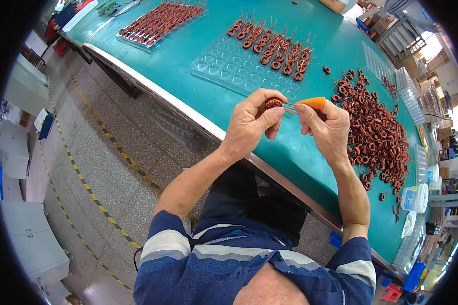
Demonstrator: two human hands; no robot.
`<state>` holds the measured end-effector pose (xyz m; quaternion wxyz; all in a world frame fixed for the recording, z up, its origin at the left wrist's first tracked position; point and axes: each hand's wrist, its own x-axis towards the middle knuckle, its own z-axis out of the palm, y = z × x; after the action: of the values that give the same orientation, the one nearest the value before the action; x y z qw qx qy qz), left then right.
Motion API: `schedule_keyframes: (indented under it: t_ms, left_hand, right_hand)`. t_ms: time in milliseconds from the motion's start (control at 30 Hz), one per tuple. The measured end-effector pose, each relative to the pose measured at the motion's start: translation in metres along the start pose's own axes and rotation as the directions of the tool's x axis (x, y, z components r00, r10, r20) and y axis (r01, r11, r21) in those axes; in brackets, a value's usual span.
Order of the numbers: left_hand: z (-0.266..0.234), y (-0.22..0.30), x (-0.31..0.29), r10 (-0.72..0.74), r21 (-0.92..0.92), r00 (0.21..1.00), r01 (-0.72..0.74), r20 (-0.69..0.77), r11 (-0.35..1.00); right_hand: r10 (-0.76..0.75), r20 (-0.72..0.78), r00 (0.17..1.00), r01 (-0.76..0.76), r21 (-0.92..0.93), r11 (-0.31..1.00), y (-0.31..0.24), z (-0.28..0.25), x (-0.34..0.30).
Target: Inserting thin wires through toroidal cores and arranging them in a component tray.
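Green matting covers the long workbench [188,66], which runs slantwise over a grey speckled floor marked with yellow-and-black striped tape.

Taking the clear plastic blister tray [239,66] at the middle of the bench as landmark: its far half holds rows of copper-wound ring coils [272,43] with their wire leads standing up, while its near half shows bare pockets. So, by my reading, roughly half this tray is filled and the rest is left to fill.

Just nearer than the tray, over the bench edge, the left hand [249,124] is closed on one small copper-wound ring coil [274,102], pinched between thumb and fingers. The right hand [326,127] grips an orange-handled tool [310,103] whose thin metal tip points at that coil and seems to touch it; exactly what the tip does there is too small to tell.

To the right of the tray lies a big loose heap of reddish-brown coils [374,132], apparently the stock not yet handled, and it is large, so much work looks to remain.

Far left of the tray, a second tray packed full of coils [160,20] sits near the bench's far-left end, which looks like finished work.

Right of the heap, beyond it, stand stacks of clear empty trays [407,96] and a white plastic tub [416,197] near the bench's right end.
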<state>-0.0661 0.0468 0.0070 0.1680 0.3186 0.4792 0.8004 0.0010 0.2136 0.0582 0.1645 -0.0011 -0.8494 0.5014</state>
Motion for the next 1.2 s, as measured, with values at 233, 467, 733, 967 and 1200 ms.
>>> schedule_keyframes:
  t_ms: [233,467,733,967,1200]
  left_hand:
    - [0.011,-0.006,0.005,-0.051,-0.160,0.991,0.031,-0.122,0.987]
    - [-0.001,-0.008,0.003,-0.155,-0.328,0.972,0.090,-0.177,0.940]
    - [0.003,-0.009,0.003,-0.137,-0.322,0.978,0.080,-0.159,0.943]
    - [0.009,-0.007,0.004,-0.035,-0.068,0.987,0.025,-0.156,0.997]
    - [-0.006,-0.002,0.005,-0.043,0.274,0.998,0.028,0.048,0.961]
  right_hand:
    - [0.029,-0.105,0.994,-0.006,0.209,0.978,0.022,-0.007,0.012]
    - [0.021,-0.148,0.989,-0.016,0.038,0.999,0.015,-0.014,0.010]
    - [-0.198,-0.226,0.954,0.140,-0.249,0.958,0.013,-0.006,0.006]
    - [0.138,0.005,0.990,-0.138,0.103,0.985,-0.003,0.009,-0.010]
    - [0.327,0.224,0.918,-0.397,0.534,0.747,0.013,0.011,-0.005]
